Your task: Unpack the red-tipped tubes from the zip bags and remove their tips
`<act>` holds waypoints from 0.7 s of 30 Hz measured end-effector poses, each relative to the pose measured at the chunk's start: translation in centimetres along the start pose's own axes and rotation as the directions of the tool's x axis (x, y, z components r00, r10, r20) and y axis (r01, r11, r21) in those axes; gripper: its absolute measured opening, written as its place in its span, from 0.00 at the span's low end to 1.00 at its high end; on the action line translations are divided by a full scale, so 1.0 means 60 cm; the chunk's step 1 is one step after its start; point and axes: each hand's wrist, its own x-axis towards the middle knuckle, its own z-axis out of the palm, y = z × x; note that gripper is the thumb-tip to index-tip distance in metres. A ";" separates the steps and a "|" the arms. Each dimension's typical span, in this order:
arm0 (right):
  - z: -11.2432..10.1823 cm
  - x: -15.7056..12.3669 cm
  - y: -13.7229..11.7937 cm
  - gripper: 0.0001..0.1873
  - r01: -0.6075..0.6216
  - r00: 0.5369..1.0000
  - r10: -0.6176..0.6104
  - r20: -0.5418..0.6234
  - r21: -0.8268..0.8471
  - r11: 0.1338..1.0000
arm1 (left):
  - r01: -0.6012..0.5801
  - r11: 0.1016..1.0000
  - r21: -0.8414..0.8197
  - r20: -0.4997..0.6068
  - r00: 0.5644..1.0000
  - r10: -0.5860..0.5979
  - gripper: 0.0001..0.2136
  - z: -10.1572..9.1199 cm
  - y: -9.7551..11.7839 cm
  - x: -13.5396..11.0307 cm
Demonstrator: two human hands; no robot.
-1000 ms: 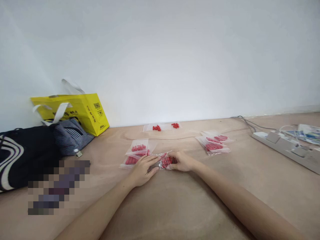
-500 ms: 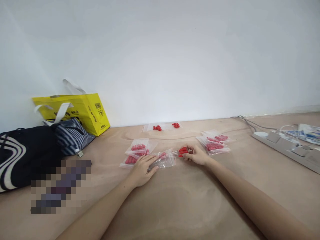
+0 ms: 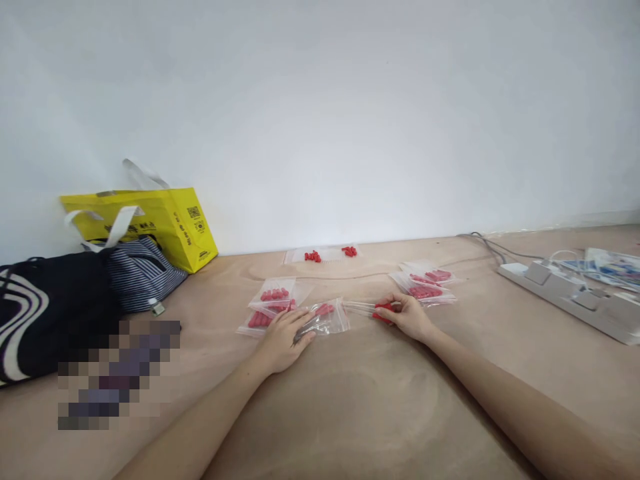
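My right hand (image 3: 407,317) is closed around several small screwdrivers (image 3: 384,312), red handles in the fingers. Their thin metal shafts point left, with the ends close to the mouth of a clear zip bag (image 3: 337,323). My left hand (image 3: 286,340) rests over the left end of that bag and keeps hold of it, fingers stretched forward and thumb along the near side. Red handles (image 3: 325,309) and dark shafts show inside the bag. Just beyond my left hand lie zip bags (image 3: 275,293) of red-handled pieces, partly covered by the fingers.
More zip bags (image 3: 425,291) with red pieces lie behind my right hand. A clear bag (image 3: 330,255) with small red pieces is near the wall. On the right is a power strip (image 3: 565,300); on the left, a yellow bag (image 3: 193,233), striped pouch (image 3: 145,270) and black bag (image 3: 65,313).
My right hand has moved right, drawing the screwdrivers farther out of the zip bag. The left hand stays on the bag, nearly still. The view has shifted slightly.
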 end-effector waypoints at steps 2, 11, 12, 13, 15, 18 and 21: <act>-0.011 -0.006 0.005 0.14 -0.032 0.994 0.028 -0.103 -0.037 0.999 | 0.007 1.000 0.003 -0.003 1.000 -0.007 0.20 0.000 0.001 0.000; 0.023 0.023 -0.007 0.05 -0.079 0.914 -0.152 -0.376 -0.533 0.843 | -0.088 0.996 -0.014 -0.085 0.993 0.087 0.19 -0.001 0.003 0.001; 0.027 0.028 -0.009 0.04 -0.077 0.914 -0.159 -0.373 -0.545 0.835 | -0.107 0.994 -0.019 -0.089 0.990 0.105 0.18 -0.001 0.003 0.001; 0.030 0.031 -0.010 0.04 -0.077 0.913 -0.162 -0.373 -0.550 0.832 | -0.124 0.992 -0.027 -0.086 0.989 0.121 0.18 -0.001 0.004 0.002; 0.032 0.032 -0.011 0.04 -0.080 0.912 -0.164 -0.375 -0.556 0.828 | -0.146 0.988 -0.047 -0.069 0.987 0.143 0.18 -0.001 0.005 0.002; 0.030 0.024 -0.012 0.06 -0.071 0.923 -0.169 -0.346 -0.585 0.808 | -0.158 0.984 -0.083 -0.042 0.987 0.155 0.18 -0.001 0.006 0.000; 0.030 0.014 -0.014 0.10 -0.070 0.939 -0.155 -0.307 -0.611 0.789 | -0.160 0.980 -0.123 -0.026 0.987 0.158 0.17 -0.003 0.007 -0.001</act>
